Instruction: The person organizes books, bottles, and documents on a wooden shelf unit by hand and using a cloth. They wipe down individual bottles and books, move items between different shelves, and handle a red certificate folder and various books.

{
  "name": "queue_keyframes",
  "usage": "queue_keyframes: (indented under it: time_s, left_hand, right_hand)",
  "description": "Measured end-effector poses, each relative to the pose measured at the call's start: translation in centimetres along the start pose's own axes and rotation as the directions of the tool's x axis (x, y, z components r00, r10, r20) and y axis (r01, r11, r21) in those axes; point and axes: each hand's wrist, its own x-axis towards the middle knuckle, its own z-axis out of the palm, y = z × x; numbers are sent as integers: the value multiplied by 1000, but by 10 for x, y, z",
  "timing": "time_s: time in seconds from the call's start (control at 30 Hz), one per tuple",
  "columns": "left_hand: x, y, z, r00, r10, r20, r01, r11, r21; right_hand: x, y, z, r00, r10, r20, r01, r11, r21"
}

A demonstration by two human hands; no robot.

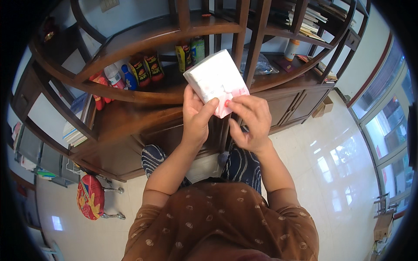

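A white pack of tissues (214,75), its wrapper pink at the near corner, is held up tilted in front of the dark wooden shelf unit. My left hand (197,114) grips its near left side, the thumb on top and the other fingers mostly hidden beneath. Over the pink corner, the fingertips of my right hand (251,117) touch the wrapper beside a small red spot (227,103). The right thumb stands apart from those fingers, below the pack's edge. Whether the wrapper is torn there, I cannot make out.
The curved shelf (143,99) carries several black-and-yellow packages (146,69), a blue bottle (129,77) and a clear bottle (114,77). Cabinet doors (283,108) stand below. A red patterned stool (90,198) is at left, a cardboard box (323,107) at right.
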Motion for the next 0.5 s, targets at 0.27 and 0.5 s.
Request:
queue_keyframes:
  time_s: [0.27,0.5]
  left_hand:
    - [-25,1,-24,994,64,-89,-41,971,236]
    - [-26,-3,-61,973,8,-233,38,981,191]
  right_hand:
    - [5,5,42,989,93,-118,-100,994,-51]
    - [-12,0,67,934,347,-81,-273,843,464]
